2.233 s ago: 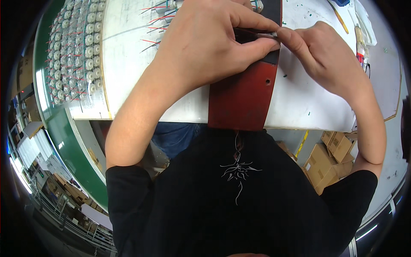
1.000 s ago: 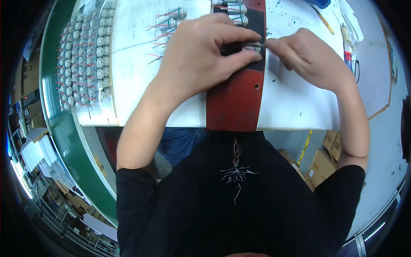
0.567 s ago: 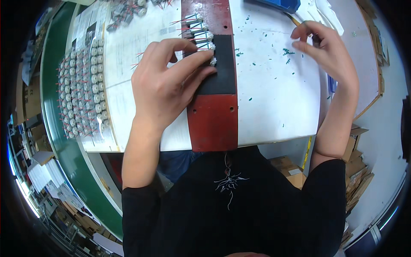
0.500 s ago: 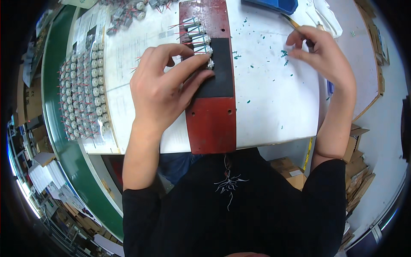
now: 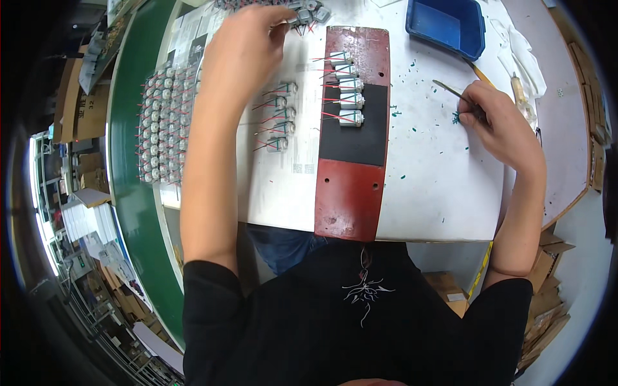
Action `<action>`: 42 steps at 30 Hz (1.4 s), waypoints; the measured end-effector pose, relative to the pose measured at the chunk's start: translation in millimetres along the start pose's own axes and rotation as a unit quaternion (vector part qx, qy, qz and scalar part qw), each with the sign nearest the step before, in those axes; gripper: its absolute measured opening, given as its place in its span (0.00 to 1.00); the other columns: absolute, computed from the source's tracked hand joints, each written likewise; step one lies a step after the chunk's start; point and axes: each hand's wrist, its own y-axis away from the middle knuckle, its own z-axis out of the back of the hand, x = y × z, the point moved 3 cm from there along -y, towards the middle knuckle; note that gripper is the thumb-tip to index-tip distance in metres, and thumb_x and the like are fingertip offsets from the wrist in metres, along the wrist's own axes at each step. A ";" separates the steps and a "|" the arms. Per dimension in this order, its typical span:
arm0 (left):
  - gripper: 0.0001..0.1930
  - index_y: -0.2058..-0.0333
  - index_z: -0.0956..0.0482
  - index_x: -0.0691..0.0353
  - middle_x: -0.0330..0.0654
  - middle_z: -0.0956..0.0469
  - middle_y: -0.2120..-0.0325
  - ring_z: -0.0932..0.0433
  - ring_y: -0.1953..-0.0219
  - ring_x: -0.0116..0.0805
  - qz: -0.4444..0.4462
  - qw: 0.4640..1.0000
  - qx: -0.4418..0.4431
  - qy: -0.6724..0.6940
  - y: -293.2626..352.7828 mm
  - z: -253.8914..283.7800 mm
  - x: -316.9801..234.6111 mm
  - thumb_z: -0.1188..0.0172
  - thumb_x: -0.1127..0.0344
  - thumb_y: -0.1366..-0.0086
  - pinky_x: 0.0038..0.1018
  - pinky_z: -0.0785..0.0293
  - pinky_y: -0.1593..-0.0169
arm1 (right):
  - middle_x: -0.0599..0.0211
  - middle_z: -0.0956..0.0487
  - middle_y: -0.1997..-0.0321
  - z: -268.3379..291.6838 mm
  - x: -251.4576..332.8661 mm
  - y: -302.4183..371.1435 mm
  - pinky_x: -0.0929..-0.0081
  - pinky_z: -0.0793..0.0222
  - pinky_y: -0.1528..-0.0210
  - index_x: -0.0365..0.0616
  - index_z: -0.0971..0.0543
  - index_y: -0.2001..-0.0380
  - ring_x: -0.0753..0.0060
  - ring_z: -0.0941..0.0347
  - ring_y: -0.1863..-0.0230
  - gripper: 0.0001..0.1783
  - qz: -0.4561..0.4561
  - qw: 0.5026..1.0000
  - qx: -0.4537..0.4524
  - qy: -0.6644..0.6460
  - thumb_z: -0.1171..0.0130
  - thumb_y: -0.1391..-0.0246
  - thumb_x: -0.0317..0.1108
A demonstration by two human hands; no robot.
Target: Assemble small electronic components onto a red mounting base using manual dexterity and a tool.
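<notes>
My left hand reaches to the far side of the table, its fingertips closed at a small grey motor on the edge of a loose pile. In my right hand is a thin dark pointed tool, its tip aimed toward the far left. A red board lies lengthwise in front of me with a black pad on it. Along the board and pad, several small motors with red and green wires form a column. More wired motors lie on the white surface left of the board.
Many motors in a clear pack stand in rows at the left. A blue tray is at the far right, beside a white cloth and a wooden-handled tool. Green scraps dot the white tabletop.
My left hand has left the motors on the black pad and moved to the far pile. The view has shifted. My right hand stays over the right side, its tool now plainly seen.
</notes>
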 end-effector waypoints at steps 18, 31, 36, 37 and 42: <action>0.19 0.57 0.12 0.52 0.46 0.13 0.67 0.15 0.61 0.49 0.033 0.963 0.172 -0.206 -37.4 -35.4 5.4 0.33 0.47 0.39 0.42 0.23 0.55 | 0.79 0.22 0.66 14.6 -14.5 -4.9 0.85 0.38 0.64 0.41 0.16 0.58 0.86 0.34 0.68 0.08 -0.063 0.976 -0.146 -0.148 0.34 0.38 0.31; 0.15 0.54 0.16 0.64 0.43 0.19 0.64 0.19 0.63 0.35 -0.077 0.948 0.146 0.273 42.5 43.4 -86.3 0.39 0.80 0.39 0.26 0.23 0.60 | 0.81 0.24 0.69 17.6 -25.1 3.0 0.83 0.41 0.70 0.41 0.16 0.58 0.89 0.37 0.72 0.08 -0.064 0.983 -0.136 -0.109 0.35 0.38 0.31; 0.14 0.56 0.15 0.62 0.43 0.20 0.63 0.20 0.63 0.41 -0.020 0.927 0.178 0.331 93.7 24.5 -115.0 0.33 0.79 0.42 0.31 0.23 0.60 | 0.80 0.24 0.70 13.6 1.7 -2.7 0.87 0.44 0.75 0.42 0.17 0.56 0.91 0.37 0.75 0.08 -0.053 0.966 -0.127 -0.220 0.35 0.37 0.31; 0.14 0.56 0.15 0.62 0.42 0.20 0.63 0.21 0.63 0.41 -0.058 0.940 0.140 0.307 97.3 18.6 -113.6 0.32 0.78 0.42 0.31 0.23 0.60 | 0.80 0.24 0.70 10.7 11.0 -3.1 0.88 0.45 0.77 0.42 0.17 0.56 0.91 0.37 0.76 0.08 -0.049 0.955 -0.130 -0.261 0.35 0.37 0.31; 0.12 0.59 0.14 0.60 0.39 0.19 0.64 0.22 0.65 0.41 -0.123 0.965 0.006 0.232 103.4 3.9 -103.2 0.30 0.75 0.44 0.32 0.24 0.59 | 0.78 0.22 0.68 -1.4 23.6 -5.5 0.89 0.46 0.79 0.41 0.17 0.57 0.91 0.36 0.78 0.08 -0.053 0.948 -0.111 -0.294 0.35 0.36 0.31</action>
